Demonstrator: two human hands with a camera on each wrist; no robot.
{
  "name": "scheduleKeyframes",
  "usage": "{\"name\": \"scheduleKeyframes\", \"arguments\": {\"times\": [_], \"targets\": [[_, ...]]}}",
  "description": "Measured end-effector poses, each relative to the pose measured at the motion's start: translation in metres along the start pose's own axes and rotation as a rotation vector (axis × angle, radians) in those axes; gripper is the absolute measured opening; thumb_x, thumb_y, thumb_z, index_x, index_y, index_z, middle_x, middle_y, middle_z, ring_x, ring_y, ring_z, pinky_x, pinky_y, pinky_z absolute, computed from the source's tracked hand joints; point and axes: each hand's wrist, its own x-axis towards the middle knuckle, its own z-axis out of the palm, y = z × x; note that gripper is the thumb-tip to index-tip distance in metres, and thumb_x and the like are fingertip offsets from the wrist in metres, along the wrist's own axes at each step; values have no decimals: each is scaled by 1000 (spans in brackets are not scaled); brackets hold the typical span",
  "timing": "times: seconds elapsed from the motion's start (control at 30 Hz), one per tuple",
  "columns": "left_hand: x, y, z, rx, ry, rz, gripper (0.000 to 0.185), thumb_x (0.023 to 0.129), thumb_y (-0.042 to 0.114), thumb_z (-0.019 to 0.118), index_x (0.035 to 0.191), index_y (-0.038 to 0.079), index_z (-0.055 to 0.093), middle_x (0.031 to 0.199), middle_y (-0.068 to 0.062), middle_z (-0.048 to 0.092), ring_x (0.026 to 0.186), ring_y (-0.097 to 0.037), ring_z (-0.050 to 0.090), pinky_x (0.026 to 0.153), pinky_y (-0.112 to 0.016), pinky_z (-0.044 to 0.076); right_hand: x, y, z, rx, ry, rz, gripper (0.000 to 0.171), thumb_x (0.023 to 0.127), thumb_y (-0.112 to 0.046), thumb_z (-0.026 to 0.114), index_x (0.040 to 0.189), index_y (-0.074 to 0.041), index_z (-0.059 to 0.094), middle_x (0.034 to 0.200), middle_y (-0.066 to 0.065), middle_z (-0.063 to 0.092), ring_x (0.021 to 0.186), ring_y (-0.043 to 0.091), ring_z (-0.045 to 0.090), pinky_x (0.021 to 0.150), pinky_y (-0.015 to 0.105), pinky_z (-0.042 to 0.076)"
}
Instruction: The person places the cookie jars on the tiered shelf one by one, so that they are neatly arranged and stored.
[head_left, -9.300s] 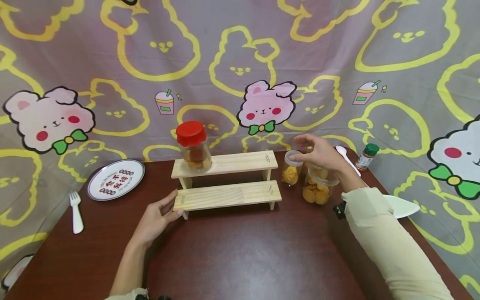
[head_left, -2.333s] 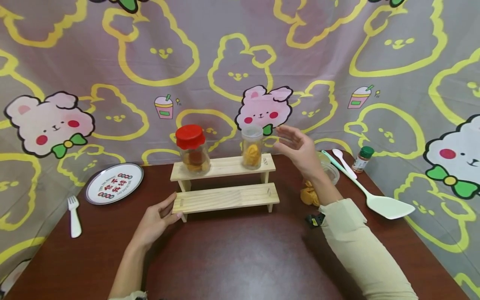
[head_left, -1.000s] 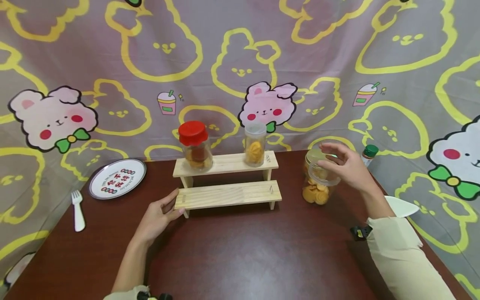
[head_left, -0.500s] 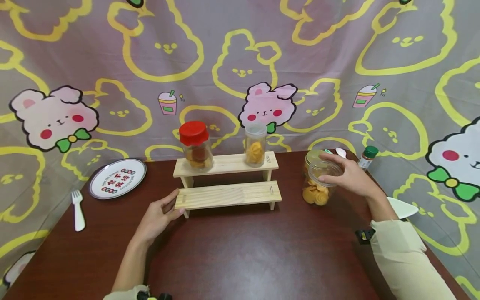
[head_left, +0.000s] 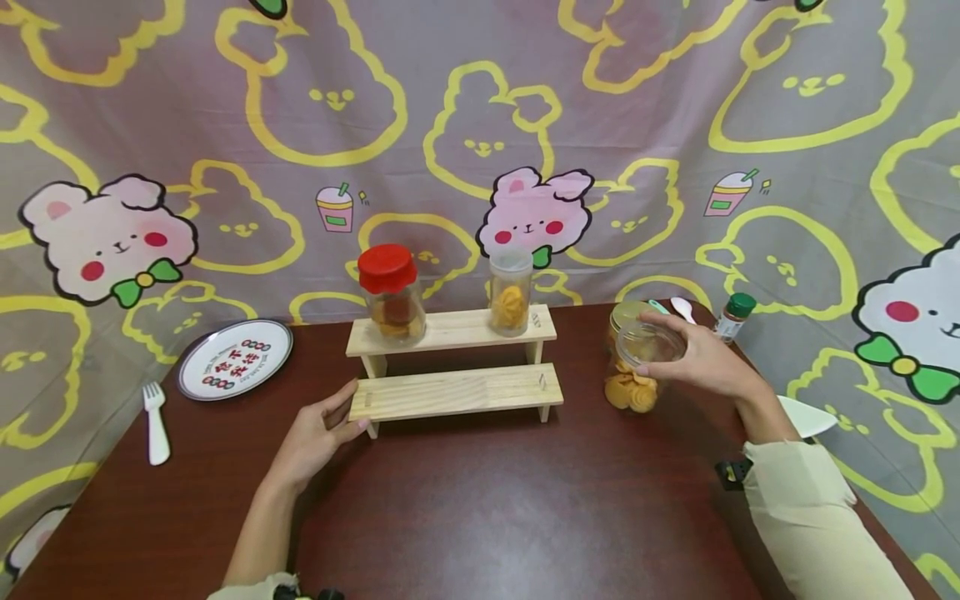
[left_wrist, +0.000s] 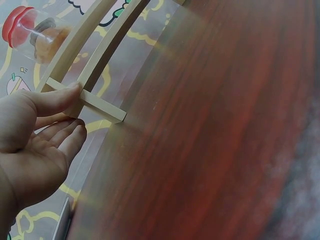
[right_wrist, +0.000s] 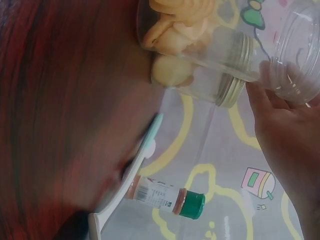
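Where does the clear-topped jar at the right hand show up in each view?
Head: the clear-topped jar is right of centre, with the right hand at its top.
Left wrist: not in it.
Right wrist: across the top, its clear top at upper right.
Shared landmark: the brown table, in all three.

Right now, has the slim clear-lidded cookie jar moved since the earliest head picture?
Yes: the slim jar went left, from beside the two-tier wooden rack onto its upper shelf, right part.
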Motion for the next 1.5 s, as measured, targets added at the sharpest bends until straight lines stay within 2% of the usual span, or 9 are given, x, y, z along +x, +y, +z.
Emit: {"name": "scheduleKeyframes", "arguments": {"times": [0.27,0.4,0.5,0.63,0.77,0.87,1.0,1.17,1.5], "targets": [[0,3,-1,11,2,8,71,95,5,70,154,-8,32,162,-21,28,147,-33,27,110,-27,35,1,0,-1,-17,12,-16,83,85,-28,85,152,-3,43,152,14,45,133,32,48,98,19,45],[-1,2,-1,16,3,-1,72,95,6,70,154,-8,32,162,-20,28,147,-32,27,108,-22,37,2,0,0,-38,19,-23,82,85,-29,85,151,-2,44,151,15,47,133,32,48,97,16,43],[0,0,-1,18,-2,-3,72,96,6,70,154,-7,31,162,-19,28,147,-32,27,105,-17,38,3,-1,1,-60,29,-31,81,84,-29,85,150,-2,46,149,15,49,130,32,50,97,19,44],[0,0,-1,17,2,4,71,95,5,70,154,-7,32,162,-20,28,147,-33,27,108,-22,37,5,-4,2,-64,34,-42,80,84,-29,86,149,-3,48,149,14,50,130,32,50,101,34,46],[-1,2,-1,21,3,9,71,95,5,70,154,-7,33,161,-20,28,147,-34,28,111,-31,35,6,-6,4,-37,39,-66,77,84,-26,86,149,-5,49,148,13,50,128,31,51,99,32,48],[-1,1,0,22,3,6,71,95,5,70,154,-7,32,161,-20,29,147,-33,28,110,-27,36,6,-8,6,-19,53,-77,75,84,-24,85,149,-7,51,144,14,53,121,33,55,92,28,53],[-1,1,0,24,3,6,71,95,5,70,154,-8,32,161,-19,29,147,-33,28,109,-25,36,8,-14,10,-19,92,-75,72,85,-25,85,147,-9,53,137,14,59,113,35,59,87,31,56],[-1,3,0,20,0,12,71,95,4,71,154,-8,32,161,-20,29,147,-34,28,111,-31,35,10,-22,15,-1,158,-109,65,86,-21,84,143,-7,57,134,15,62,113,33,60,86,25,54],[0,0,0,19,7,11,71,94,3,71,154,-7,33,161,-19,30,146,-31,28,109,-25,35,14,-38,30,44,313,-215,62,81,-10,85,138,-6,63,135,14,62,113,17,58,88,17,49]]}}
